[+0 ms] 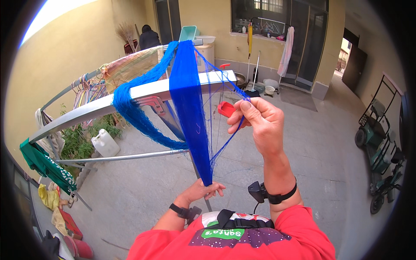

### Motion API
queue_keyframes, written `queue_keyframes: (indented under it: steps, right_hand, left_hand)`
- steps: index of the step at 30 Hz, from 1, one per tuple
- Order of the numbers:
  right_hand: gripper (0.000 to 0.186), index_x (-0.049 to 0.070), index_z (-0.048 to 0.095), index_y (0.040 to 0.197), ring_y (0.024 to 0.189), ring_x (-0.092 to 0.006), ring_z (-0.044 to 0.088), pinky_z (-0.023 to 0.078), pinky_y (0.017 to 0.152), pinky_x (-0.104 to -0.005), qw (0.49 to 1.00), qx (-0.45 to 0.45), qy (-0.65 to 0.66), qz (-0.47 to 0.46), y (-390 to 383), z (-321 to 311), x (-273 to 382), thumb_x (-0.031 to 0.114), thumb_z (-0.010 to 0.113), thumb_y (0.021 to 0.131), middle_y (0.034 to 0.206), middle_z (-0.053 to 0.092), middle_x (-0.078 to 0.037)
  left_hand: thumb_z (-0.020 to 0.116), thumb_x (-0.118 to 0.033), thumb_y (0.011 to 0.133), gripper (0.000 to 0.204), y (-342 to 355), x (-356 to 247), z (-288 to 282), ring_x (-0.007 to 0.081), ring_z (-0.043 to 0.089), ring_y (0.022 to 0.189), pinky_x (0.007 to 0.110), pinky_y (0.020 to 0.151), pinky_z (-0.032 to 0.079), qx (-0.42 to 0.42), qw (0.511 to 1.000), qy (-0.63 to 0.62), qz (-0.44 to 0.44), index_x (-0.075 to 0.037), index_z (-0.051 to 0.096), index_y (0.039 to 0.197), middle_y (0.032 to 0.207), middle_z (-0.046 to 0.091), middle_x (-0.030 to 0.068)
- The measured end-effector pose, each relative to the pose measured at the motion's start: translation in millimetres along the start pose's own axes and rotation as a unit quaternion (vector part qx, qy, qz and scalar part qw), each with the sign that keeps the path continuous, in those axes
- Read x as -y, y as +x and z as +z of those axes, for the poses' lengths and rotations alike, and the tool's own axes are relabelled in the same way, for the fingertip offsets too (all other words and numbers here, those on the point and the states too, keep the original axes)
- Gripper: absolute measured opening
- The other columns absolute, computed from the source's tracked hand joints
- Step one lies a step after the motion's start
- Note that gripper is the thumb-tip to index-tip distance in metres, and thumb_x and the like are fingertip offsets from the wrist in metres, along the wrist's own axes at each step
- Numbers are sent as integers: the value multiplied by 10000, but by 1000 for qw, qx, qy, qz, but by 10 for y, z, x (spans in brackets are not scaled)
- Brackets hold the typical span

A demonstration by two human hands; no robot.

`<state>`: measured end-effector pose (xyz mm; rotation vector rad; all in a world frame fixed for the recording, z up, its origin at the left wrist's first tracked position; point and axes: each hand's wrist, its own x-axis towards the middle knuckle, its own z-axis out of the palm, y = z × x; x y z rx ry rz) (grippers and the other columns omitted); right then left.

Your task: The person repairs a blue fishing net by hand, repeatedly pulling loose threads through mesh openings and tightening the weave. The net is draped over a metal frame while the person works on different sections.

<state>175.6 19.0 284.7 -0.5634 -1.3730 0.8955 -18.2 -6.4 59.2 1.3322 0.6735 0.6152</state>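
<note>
A skein of deep blue thread [187,99] is draped over a metal frame bar [147,94] and stretches down to a narrow lower end. At that end, my left hand [206,189] holds the skein, its fingers partly hidden by it. Off to the skein's right, my right hand [262,121] pinches several loose strands between thumb and fingers. These strands are pulled out sideways into a point and still join the skein at top and bottom. A second, lighter blue hank [136,110] hangs in a loop over the same bar, to the left.
Colourful hangers [89,93], cloths and a green printed fabric [47,167] hang on the frame. A white jug [105,144] stands by plants. Beyond are a red dustpan [226,109], basins and a dark-clothed person [149,38]. At the right is a green three-wheeled vehicle [379,147].
</note>
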Motion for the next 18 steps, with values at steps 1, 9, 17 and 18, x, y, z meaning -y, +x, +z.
queue_keyframes:
  steps: [1,9,17,18]
  right_hand:
    - [224,-53,624,907,557,-195,629,517,523,-272,1000,3,8,-4,-28,-8,13,154,538,927,713,652,-139]
    - [204,-72,635,865,658,-194,653,536,607,-294,997,67,-20,-13,-229,-11,-31,115,565,909,753,663,-140]
    - [364,-17,582,1129,954,-232,628,482,858,-328,984,95,-147,-45,-382,45,-307,195,664,845,1049,640,-141]
    - [466,1,549,1198,999,-253,617,462,901,-353,981,98,-166,3,-402,63,-368,231,696,820,1087,629,-141]
  left_hand:
    - [530,-268,932,321,0,4,0,60,444,503,206,503,389,-2,1000,-3,-2,5,638,1060,832,665,45]
    - [534,-278,929,327,9,14,8,56,452,503,203,474,370,-12,1000,-2,-3,6,636,1055,829,667,44]
    - [546,-289,923,342,36,46,14,56,467,494,203,487,378,-31,999,-4,10,17,639,1045,817,668,40]
    - [546,-289,923,342,21,70,35,56,467,494,203,487,378,-31,1000,-7,2,17,639,1045,817,668,40]
